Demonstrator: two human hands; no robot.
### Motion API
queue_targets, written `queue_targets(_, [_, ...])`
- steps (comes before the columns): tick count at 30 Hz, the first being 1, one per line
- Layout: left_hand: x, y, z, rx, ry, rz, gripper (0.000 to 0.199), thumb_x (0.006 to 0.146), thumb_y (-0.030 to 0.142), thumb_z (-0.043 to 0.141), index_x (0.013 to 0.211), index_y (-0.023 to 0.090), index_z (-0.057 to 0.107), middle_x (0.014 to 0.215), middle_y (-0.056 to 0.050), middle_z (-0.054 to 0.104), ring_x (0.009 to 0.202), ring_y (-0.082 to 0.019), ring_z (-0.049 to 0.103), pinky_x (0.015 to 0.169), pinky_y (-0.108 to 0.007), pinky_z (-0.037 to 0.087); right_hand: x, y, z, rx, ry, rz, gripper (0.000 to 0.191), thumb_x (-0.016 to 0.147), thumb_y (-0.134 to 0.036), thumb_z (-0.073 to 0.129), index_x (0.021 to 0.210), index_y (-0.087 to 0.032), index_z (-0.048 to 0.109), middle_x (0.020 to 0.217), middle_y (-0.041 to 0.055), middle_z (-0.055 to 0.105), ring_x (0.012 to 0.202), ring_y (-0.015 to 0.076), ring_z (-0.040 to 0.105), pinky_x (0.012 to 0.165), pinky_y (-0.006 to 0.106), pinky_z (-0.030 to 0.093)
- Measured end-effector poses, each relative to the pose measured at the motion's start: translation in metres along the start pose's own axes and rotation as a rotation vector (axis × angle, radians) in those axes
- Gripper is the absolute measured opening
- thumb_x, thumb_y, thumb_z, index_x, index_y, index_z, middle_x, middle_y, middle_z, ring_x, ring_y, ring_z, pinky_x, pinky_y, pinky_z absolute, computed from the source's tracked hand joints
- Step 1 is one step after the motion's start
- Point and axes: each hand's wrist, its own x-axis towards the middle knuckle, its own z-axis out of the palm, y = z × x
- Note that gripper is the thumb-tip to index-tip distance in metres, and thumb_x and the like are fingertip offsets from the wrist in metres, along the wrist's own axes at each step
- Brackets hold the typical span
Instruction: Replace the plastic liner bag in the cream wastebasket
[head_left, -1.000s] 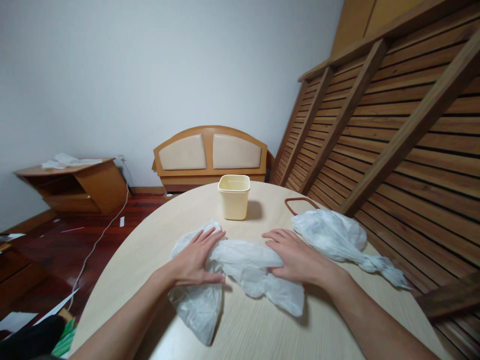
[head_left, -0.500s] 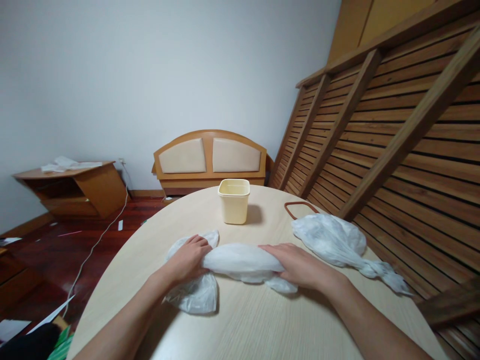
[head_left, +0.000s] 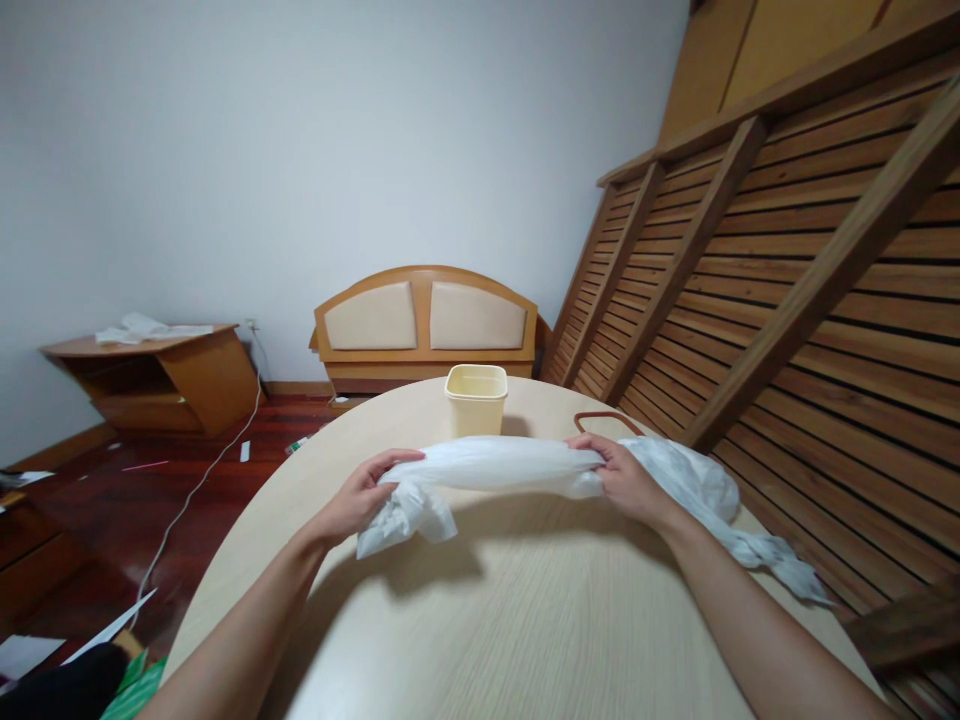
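Observation:
A white plastic bag (head_left: 502, 465), gathered into a long roll, is stretched between my hands above the table (head_left: 525, 620). My left hand (head_left: 367, 495) is closed round its left end, with a loose crumpled flap drooping below the fingers. The other end is gripped by my right hand (head_left: 619, 475), thumb and fingers pinched on the plastic. Just behind the roll stands a cream square bin (head_left: 477, 395), upright, its lower edge hidden by the bag. Beyond my right hand lies another white plastic bag (head_left: 694, 485), bunched up with a twisted tail.
A brown loop handle (head_left: 604, 415) lies at the table's right rear. Slatted wooden panels (head_left: 750, 290) lean along the right side. At the back is a padded headboard (head_left: 424, 310); a low cabinet (head_left: 180, 380) and a white cable (head_left: 199, 485) are to the left.
Both hands have lifted the plastic bag off the table and pulled it straighter and slightly away from me. It now covers the bin's base. The second bag stays put.

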Motion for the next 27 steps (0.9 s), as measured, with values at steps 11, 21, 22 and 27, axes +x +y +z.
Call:
queue_targets(11, [0.001, 0.000, 0.014, 0.119, 0.515, 0.338, 0.045, 0.089, 0.043, 0.063, 0.128, 0.021, 0.066, 0.133, -0.010, 0.063, 0.127, -0.028, 0.054, 0.106, -0.038, 0.043, 0.119, -0.054, 0.034, -0.017, 0.230, -0.261, 0.045, 0.071, -0.010, 0.049, 0.104, -0.022, 0.077, 0.118, 0.0055, 0.071, 0.115, 0.0210, 0.061, 0.104, 0.037, 0.045])
queue_targets(21, [0.005, -0.009, 0.023, 0.403, 0.441, 0.418, 0.050, 0.099, 0.033, 0.049, 0.148, 0.025, 0.044, 0.145, -0.013, 0.049, 0.137, -0.027, 0.045, 0.117, -0.048, 0.034, 0.153, -0.042, 0.076, -0.382, 0.213, -0.250, 0.059, 0.079, -0.007, 0.053, 0.134, -0.022, 0.063, 0.142, 0.0119, 0.054, 0.132, 0.0316, 0.047, 0.116, 0.053, 0.032])
queue_targets(22, [0.007, -0.010, 0.021, 0.400, 0.445, 0.413, 0.050, 0.099, 0.033, 0.049, 0.148, 0.025, 0.043, 0.146, -0.012, 0.049, 0.138, -0.027, 0.045, 0.117, -0.049, 0.034, 0.152, -0.040, 0.078, -0.403, 0.191, -0.250, 0.061, 0.080, -0.009, 0.052, 0.141, -0.020, 0.056, 0.145, 0.0137, 0.051, 0.133, 0.0324, 0.045, 0.116, 0.054, 0.032])
queue_targets(27, [0.007, -0.010, 0.017, 0.437, 0.468, 0.379, 0.045, 0.098, 0.032, 0.049, 0.143, 0.022, 0.048, 0.141, -0.013, 0.053, 0.135, -0.026, 0.047, 0.115, -0.048, 0.036, 0.140, -0.036, 0.081, -0.461, 0.055, -0.295, 0.050, 0.088, -0.020, 0.053, 0.138, -0.014, 0.054, 0.133, 0.0165, 0.062, 0.124, 0.0291, 0.054, 0.108, 0.050, 0.041])
